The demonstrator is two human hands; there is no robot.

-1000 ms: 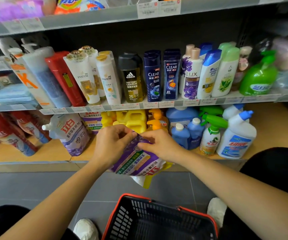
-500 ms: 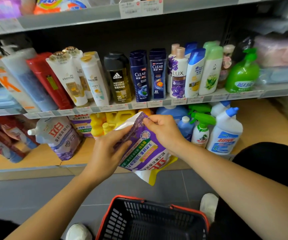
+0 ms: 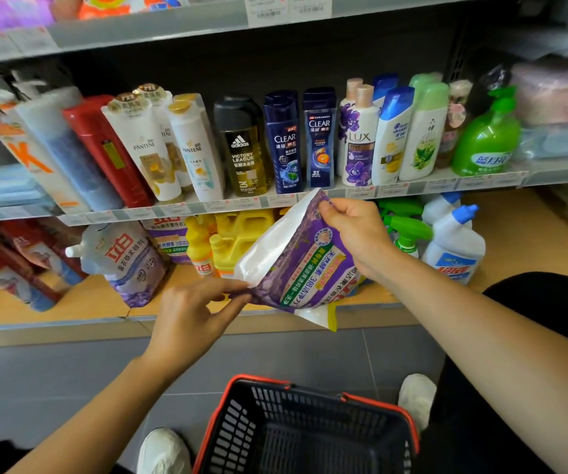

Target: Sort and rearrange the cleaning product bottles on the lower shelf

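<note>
Holding purple pouch (image 3: 298, 268) over lower shelf (image 3: 70, 301) front edge. Left hand (image 3: 191, 313) and right hand (image 3: 356, 232) pinch its corners. Next: seat it upright.

The lower shelf (image 3: 70, 302) is a tan board. From the left it carries red packs (image 3: 8, 265) leaning over, a white spouted pouch (image 3: 128, 265) tilted beside them, yellow jugs (image 3: 241, 230), green sprayers (image 3: 409, 230) and white blue-capped bottles (image 3: 453, 248) at the right. The middle shelf (image 3: 446, 184) above holds Pantene bottles (image 3: 149, 148), an adidas bottle (image 3: 243, 148), two Clear bottles (image 3: 284, 142), Lux (image 3: 357, 142) and a green pump bottle (image 3: 487, 138). A basket (image 3: 234, 429) stands on the grey floor (image 3: 53, 388).
</note>
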